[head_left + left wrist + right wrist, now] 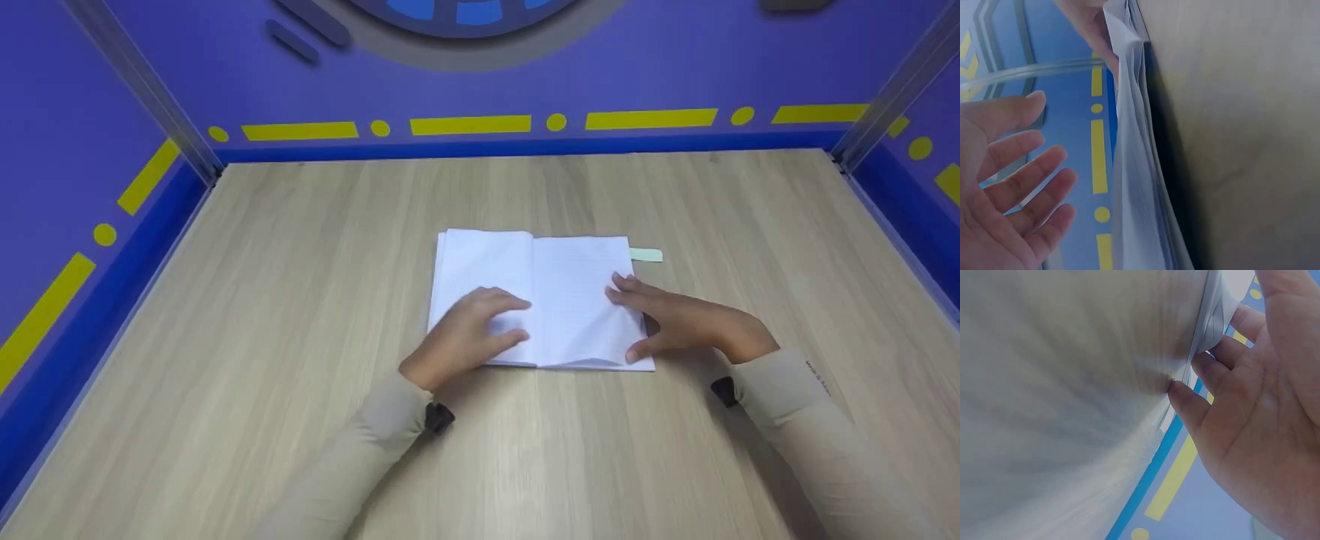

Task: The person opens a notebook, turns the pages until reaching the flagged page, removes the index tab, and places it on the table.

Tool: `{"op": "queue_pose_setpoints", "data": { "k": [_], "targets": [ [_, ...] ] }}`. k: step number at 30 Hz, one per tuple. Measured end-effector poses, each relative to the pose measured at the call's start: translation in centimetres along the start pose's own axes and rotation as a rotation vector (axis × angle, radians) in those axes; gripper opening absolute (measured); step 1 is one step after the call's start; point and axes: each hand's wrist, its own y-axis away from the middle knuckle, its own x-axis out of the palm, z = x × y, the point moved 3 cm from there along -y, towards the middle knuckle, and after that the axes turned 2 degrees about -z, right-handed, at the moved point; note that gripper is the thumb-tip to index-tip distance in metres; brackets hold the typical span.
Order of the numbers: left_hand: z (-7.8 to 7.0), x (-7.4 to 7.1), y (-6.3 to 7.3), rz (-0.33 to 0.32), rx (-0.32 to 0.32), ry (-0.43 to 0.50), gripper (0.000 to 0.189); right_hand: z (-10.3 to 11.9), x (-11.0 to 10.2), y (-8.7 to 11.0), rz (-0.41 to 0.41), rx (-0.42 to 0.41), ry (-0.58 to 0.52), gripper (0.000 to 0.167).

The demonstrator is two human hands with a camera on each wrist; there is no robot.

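Observation:
An open notebook (577, 277) with white, faintly lined pages lies on the wooden table. Over its left page is my left hand (472, 322), thumb and fingers apart and holding nothing. The left wrist view shows that palm (1005, 197) beside the stacked page edges (1137, 152). At the right page's outer edge, my right hand (686, 322) rests its fingertips on the paper, with the thumb spread toward the lower corner. The page buckles near its bottom. In the right wrist view, bent paper (1213, 329) stands by the fingers.
A pale green tab (646, 255) sticks out past the notebook's upper right edge. Wood-grain tabletop (300, 262) surrounds the notebook. Blue-purple panels (480, 90) with yellow marks wall the table at the back and both sides.

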Motion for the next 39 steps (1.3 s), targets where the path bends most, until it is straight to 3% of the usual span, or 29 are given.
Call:
{"op": "queue_pose_setpoints", "data": {
  "k": [8,15,25,39],
  "targets": [
    [-2.3,2.7,-1.7,0.176,0.075,-0.173,0.035,0.0,0.0,-0.1,0.000,-0.009,0.013,0.101],
    [-3.3,5.1,-2.8,0.304,0.043,-0.212,0.034,0.1,0.1,0.1,-0.012,-0.034,0.016,0.099],
    [-4.2,6.7,-3.8,0.323,0.074,-0.234,0.034,0.1,-0.1,0.3,-0.031,-0.064,-0.006,0.096],
    [-4.1,6.8,-3.9,0.351,0.022,-0.136,0.028,-0.1,0.0,0.1,-0.027,-0.035,0.009,0.097]
  ]
}}
